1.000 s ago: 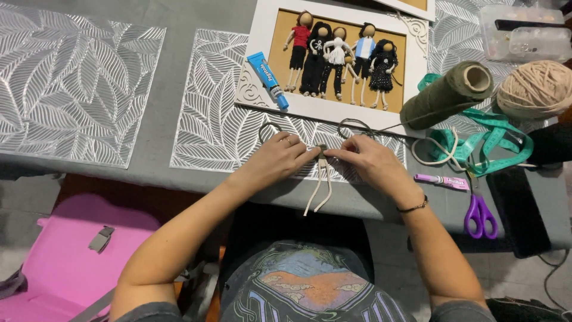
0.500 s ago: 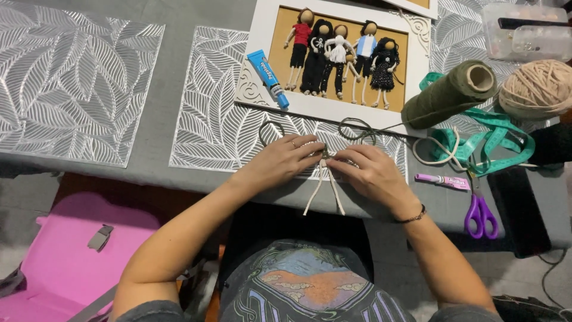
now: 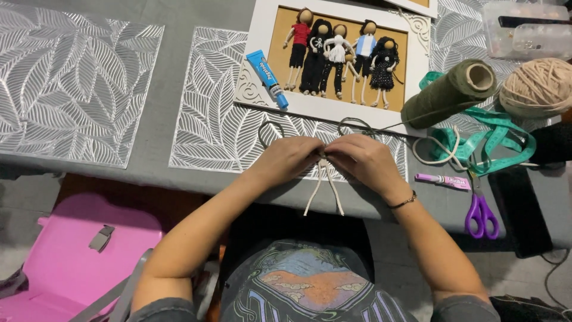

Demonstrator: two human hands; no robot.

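My left hand point(image 3: 289, 160) and my right hand point(image 3: 363, 160) meet fingertip to fingertip at the table's near edge. Together they pinch a small bundle of cream cord point(image 3: 325, 189), whose two loose ends hang down over the edge. A thin dark green thread point(image 3: 271, 126) loops behind my hands and runs toward an olive green thread cone point(image 3: 450, 95) lying on its side at the right. Behind my hands lies a white picture frame point(image 3: 256, 71) with several small string dolls point(image 3: 339, 55) on a tan backing.
A blue glue tube point(image 3: 267, 79) lies on the frame's left edge. At the right are a beige yarn ball point(image 3: 536, 88), teal measuring tape point(image 3: 488, 140), purple scissors point(image 3: 479, 209), a small pink tube point(image 3: 442, 180) and a clear box point(image 3: 524, 30). Silver leaf placemats point(image 3: 71, 83) cover the grey table. A pink case point(image 3: 71, 262) sits below left.
My hands stay together on the cord bundle with small finger shifts. The hanging cord ends swung slightly. Nothing else on the table moved.
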